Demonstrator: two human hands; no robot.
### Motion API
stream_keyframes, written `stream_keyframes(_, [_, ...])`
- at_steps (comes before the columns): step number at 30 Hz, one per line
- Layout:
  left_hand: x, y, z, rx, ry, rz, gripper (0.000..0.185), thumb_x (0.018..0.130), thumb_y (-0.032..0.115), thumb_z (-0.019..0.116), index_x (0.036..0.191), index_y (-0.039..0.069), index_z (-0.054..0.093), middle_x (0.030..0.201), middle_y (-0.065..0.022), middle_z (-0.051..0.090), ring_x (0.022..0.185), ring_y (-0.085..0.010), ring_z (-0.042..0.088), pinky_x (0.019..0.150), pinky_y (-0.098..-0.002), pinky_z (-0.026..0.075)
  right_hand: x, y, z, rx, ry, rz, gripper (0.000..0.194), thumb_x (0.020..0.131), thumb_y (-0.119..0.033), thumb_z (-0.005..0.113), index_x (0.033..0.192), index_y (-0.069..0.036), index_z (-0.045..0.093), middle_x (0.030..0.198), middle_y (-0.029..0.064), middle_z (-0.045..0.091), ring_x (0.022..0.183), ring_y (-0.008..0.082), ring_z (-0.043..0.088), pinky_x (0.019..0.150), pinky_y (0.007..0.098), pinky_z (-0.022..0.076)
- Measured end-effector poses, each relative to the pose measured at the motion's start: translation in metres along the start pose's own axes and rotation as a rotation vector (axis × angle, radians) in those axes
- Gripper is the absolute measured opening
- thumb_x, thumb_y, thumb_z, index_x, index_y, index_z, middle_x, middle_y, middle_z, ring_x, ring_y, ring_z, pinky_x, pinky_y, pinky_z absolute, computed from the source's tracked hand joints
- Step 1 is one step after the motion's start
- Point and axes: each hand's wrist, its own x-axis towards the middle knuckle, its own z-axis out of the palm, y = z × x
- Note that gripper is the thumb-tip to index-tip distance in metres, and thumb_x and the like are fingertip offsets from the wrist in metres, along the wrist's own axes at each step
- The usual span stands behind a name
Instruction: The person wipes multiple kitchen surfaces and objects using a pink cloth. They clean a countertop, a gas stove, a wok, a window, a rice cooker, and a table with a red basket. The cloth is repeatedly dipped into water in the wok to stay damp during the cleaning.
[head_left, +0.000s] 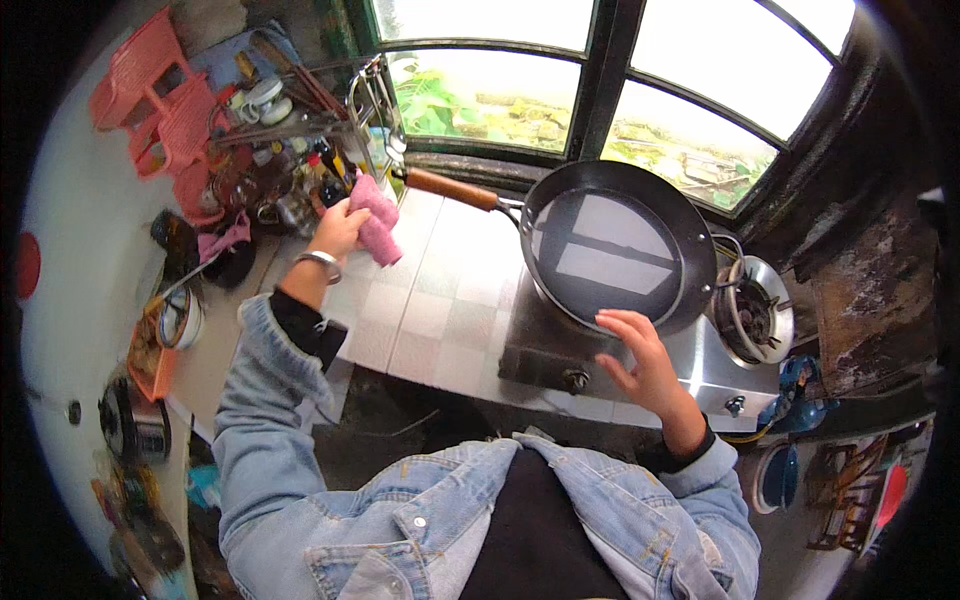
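Observation:
A pink cloth (377, 220) hangs from my left hand (341, 229), which grips it above the tiled counter beside bottles and jars. My right hand (637, 364) hovers near the front rim of a large black wok (551, 281), its fingers apart and nothing in them. Whether a fingertip touches the rim, I cannot tell. Light from the window reflects off the bottom of the wok. The pan's brown wooden handle (454, 187) points left toward the bottles. Beneath it is a two-burner steel gas stove (536, 352), with its right burner (754, 311) uncovered.
Crowded bottles and jars (277, 180) stand at the back left, under a metal rack (307, 135). Pink plastic chairs (161, 97) are beyond. An orange basket (154, 360) and a bowl (180, 319) lie left. A blue gas cylinder (799, 405) stands right. A framed window (600, 82) rises behind.

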Motion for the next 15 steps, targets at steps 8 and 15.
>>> stream_keyframes(8, [0.183, -0.043, 0.007, -0.363, -0.279, -0.122, 0.030, 0.087, 0.017, 0.054, 0.114, 0.003, 0.054, 0.104, -0.0109, 0.061, 0.090, -0.0255, 0.060, 0.078, -0.0442, 0.049, 0.002, 0.031, 0.025, -0.461, 0.694, 0.550, 0.053, 0.085, -0.030, 0.064, 0.125, -0.001, 0.046, 0.124, 0.0179, 0.049, 0.118, 0.0302, 0.046, 0.103, 0.0422, 0.0292])
stream_keyframes(15, [0.142, -0.005, 0.027, -0.633, -0.769, -0.299, 0.044, 0.091, 0.023, 0.048, 0.129, 0.003, 0.041, 0.120, -0.0164, 0.055, 0.110, -0.0296, 0.056, 0.096, -0.0420, 0.042, -0.010, 0.167, -0.078, 0.185, 0.707, 1.045, 0.077, 0.090, -0.023, 0.058, 0.144, 0.000, 0.008, 0.120, 0.0147, 0.052, 0.107, 0.0205, 0.051, 0.090, 0.0303, 0.0414])
